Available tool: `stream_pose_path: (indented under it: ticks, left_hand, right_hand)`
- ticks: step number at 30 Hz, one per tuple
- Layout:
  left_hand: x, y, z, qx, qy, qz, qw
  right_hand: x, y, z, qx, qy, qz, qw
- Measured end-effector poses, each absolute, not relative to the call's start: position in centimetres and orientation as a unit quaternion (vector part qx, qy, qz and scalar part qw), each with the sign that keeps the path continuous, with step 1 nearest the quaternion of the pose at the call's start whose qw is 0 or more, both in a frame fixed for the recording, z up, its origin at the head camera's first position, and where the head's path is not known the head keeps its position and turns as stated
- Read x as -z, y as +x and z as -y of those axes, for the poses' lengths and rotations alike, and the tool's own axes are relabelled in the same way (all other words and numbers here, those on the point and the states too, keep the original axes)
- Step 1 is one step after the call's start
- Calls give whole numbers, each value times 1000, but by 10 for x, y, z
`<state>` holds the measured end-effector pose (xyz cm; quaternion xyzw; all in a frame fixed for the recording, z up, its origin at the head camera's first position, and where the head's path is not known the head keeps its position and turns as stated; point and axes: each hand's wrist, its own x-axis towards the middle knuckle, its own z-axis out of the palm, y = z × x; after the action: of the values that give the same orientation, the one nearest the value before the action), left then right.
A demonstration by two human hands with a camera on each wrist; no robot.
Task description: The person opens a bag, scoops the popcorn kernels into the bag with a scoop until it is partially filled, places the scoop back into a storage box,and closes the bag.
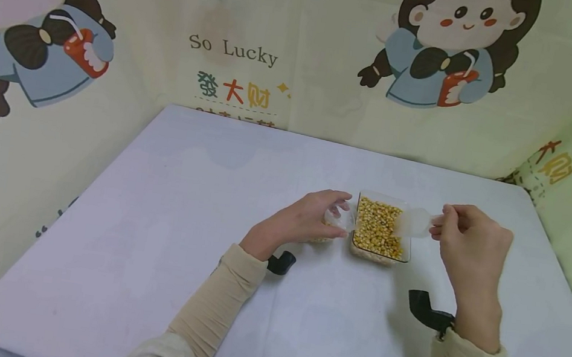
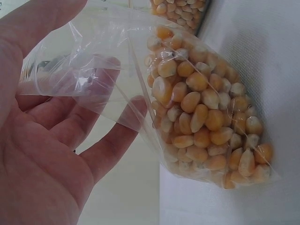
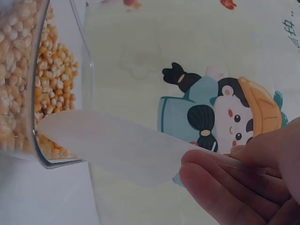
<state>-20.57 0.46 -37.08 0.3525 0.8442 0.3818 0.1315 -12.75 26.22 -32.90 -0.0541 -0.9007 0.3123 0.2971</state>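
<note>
My left hand [image 1: 311, 214] curves its thumb and fingers round the upper part of a clear plastic bag [image 2: 213, 124] of corn kernels. The bag's filled bottom rests on the table, and some fingers show through its film in the left wrist view. Right beside it stands a clear rectangular container [image 1: 379, 259] holding many corn kernels [image 1: 379, 223]. From the container's right side, my right hand [image 1: 475, 241] pinches the thin handle of a translucent white scoop [image 3: 126, 145]. The scoop's blade reaches over the container's edge, its tip at the kernels.
Both items sit on a white table [image 1: 178, 200], toward its back middle. Patterned cloth [image 1: 332, 45] hangs behind and at the sides. Black curved camera mounts [image 1: 429, 311] stick out from both wrists, close above the tabletop.
</note>
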Motion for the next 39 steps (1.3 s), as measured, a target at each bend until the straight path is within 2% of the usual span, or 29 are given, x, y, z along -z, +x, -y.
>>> stream_pose_path:
  ticks: [19, 25, 35, 39]
  left_hand:
    - [371, -206, -6, -380, 349, -846, 133]
    - [371, -205, -5, -385, 344, -846, 136]
    - [370, -205, -5, -379, 346, -848, 133]
    - [370, -205, -5, -382, 347, -846, 136]
  right_hand:
    - [347, -140, -270, -378, -124, 899, 182]
    - [350, -143, -275, -431, -118, 881, 156]
    - [353, -144, -290, -526, -105, 840, 79]
    - [353, -143, -292, -535, -100, 835, 72]
